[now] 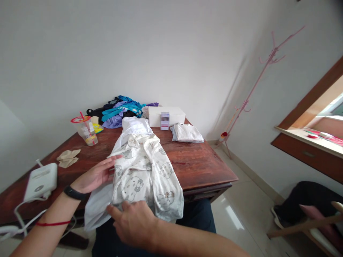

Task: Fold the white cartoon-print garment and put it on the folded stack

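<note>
A white cat-print top [142, 171] lies lengthwise along the near edge of the wooden table, its lower end hanging over toward my lap. A sleeve-like strip runs down its right side. Under it and to its left shows a plain white garment [98, 205], which also extends beyond its far end. My left hand [98, 175] rests at the left side of the printed top, fingers stretched out and apart from the thumb. At the near hem, my right hand [138, 219] has its fingers bent around the cloth, with one finger pointing left; the fingertips are partly hidden.
A heap of clothes [120, 110], a white box [171, 114], and a folded stack of clothes [187, 132] lie farther back. On the left are a plastic cup [87, 132], a crumpled napkin [68, 158] and a white corded device [41, 182]. A pink coat rack [257, 82] stands right.
</note>
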`<action>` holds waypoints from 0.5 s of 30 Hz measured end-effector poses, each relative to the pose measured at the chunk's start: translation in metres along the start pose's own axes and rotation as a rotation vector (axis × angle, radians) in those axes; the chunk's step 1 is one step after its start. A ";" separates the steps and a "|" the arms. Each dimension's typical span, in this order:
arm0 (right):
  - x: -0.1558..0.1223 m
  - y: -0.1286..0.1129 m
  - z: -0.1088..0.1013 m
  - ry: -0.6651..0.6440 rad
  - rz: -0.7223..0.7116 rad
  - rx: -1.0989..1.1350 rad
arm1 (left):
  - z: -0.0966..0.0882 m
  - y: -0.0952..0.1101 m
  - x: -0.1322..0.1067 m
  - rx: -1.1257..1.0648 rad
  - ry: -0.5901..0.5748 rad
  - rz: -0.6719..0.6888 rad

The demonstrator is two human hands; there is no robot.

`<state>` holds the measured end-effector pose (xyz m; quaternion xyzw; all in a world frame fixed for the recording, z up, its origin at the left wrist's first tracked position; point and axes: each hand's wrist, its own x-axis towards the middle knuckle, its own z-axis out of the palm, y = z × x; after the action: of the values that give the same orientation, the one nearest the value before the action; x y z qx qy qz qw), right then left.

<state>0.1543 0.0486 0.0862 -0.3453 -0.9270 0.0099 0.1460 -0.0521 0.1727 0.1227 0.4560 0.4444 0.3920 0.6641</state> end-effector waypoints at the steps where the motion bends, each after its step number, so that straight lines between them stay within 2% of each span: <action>1: 0.004 0.002 -0.006 0.013 0.031 0.017 | 0.003 -0.001 -0.002 -0.081 -0.038 -0.005; 4: 0.019 0.008 -0.020 0.020 0.145 0.074 | 0.013 -0.001 -0.009 -0.186 -0.076 -0.001; 6: 0.027 0.011 -0.023 0.017 0.173 0.085 | 0.019 0.001 -0.012 -0.162 -0.010 0.000; 10: 0.040 0.015 -0.015 -0.039 0.166 0.061 | 0.022 0.001 -0.018 -0.055 0.160 0.035; 15: 0.043 0.016 0.000 -0.088 0.150 0.045 | 0.022 -0.022 -0.045 0.002 0.241 0.054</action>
<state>0.1338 0.0883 0.0950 -0.4095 -0.9037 0.0568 0.1117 -0.0419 0.1198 0.1166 0.4179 0.5088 0.4612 0.5947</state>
